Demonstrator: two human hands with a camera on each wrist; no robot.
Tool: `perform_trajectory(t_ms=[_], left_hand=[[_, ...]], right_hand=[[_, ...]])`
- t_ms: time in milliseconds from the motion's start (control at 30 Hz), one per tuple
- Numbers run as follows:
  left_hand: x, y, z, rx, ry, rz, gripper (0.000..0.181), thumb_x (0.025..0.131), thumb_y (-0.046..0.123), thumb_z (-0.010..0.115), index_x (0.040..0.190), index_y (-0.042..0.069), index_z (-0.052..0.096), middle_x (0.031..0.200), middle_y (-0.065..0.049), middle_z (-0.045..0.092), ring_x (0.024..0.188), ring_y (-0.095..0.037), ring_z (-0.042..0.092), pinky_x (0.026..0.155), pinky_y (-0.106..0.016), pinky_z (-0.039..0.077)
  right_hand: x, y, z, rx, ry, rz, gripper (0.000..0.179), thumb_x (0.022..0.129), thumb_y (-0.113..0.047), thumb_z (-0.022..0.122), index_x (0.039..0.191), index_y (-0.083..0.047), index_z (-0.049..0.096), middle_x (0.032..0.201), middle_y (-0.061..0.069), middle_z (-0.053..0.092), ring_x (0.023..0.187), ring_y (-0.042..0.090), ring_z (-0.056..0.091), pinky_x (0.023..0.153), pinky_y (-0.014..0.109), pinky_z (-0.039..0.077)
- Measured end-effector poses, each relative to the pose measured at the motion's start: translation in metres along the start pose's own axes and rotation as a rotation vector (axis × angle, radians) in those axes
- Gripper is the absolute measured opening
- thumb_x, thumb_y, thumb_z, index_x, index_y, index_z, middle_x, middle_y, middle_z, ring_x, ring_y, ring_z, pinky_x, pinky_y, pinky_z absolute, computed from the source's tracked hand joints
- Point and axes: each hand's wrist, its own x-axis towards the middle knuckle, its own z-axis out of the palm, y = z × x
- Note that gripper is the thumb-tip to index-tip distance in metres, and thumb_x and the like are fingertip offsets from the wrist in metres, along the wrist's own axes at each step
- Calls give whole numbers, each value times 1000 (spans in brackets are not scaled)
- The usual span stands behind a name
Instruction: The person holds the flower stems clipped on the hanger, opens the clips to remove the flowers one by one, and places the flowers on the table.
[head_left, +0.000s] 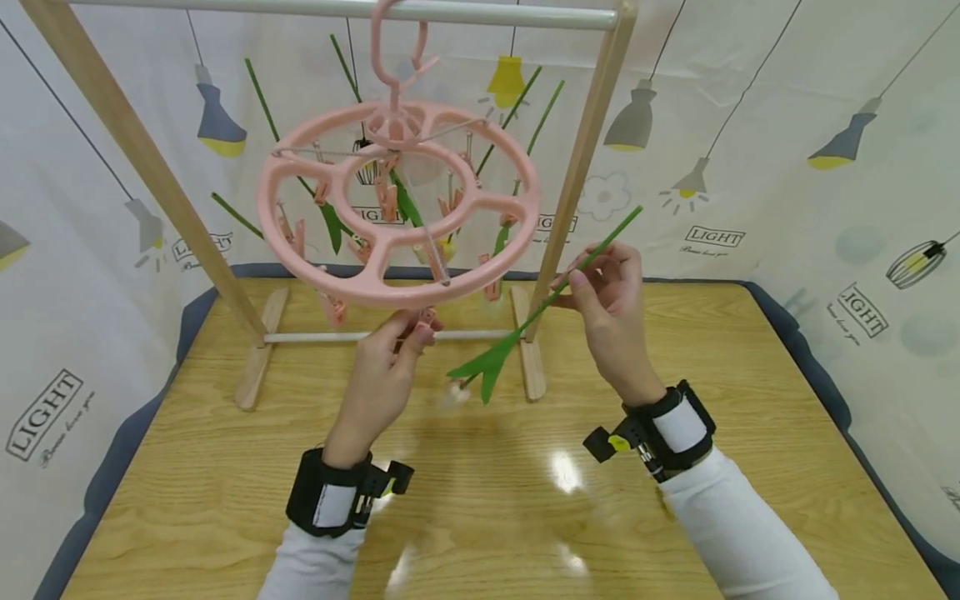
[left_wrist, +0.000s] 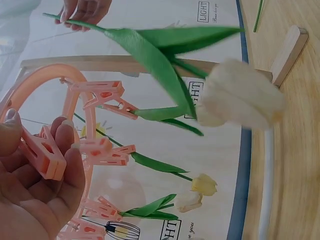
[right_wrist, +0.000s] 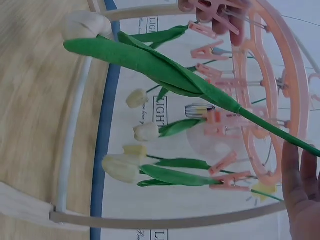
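In the head view my left hand (head_left: pixel 375 387) is at the front rim of a pink round hanger (head_left: pixel 397 295). It pinches a pink clothespin (left_wrist: pixel 44 157) between thumb and fingers, clear in the left wrist view. To the right of the hanger, my right hand (head_left: pixel 617 321) holds an artificial tulip (head_left: pixel 487 360) by its green stem. The tulip slants head-down, its white bloom (left_wrist: pixel 242 95) and broad leaves (right_wrist: pixel 150 65) below the hand. Behind it, several tulips (right_wrist: pixel 122 167) hang head-down from other clothespins (right_wrist: pixel 230 182).
A rack with wooden posts (head_left: pixel 581 167) and a white top bar (head_left: pixel 510 13) carries the hanger by its hook. Its wooden feet (head_left: pixel 531 367) stand on the wood-grain table (head_left: pixel 480 517). A white cloth printed with lamps (head_left: pixel 810 75) surrounds the table.
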Motion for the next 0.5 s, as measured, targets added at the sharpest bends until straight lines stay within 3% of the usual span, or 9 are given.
perform_trajectory(t_ms=[500], left_hand=[[-2,-6,-6,5,-1,24,24,100,9,48,114,-5,63,102,-23,71,88,-26,65,72,-45,55]], right_hand=[[15,-17,-38,-84,150,-39,27,97,7,48,122,-3,43,98,4,51,79,14,59,63,16,58]])
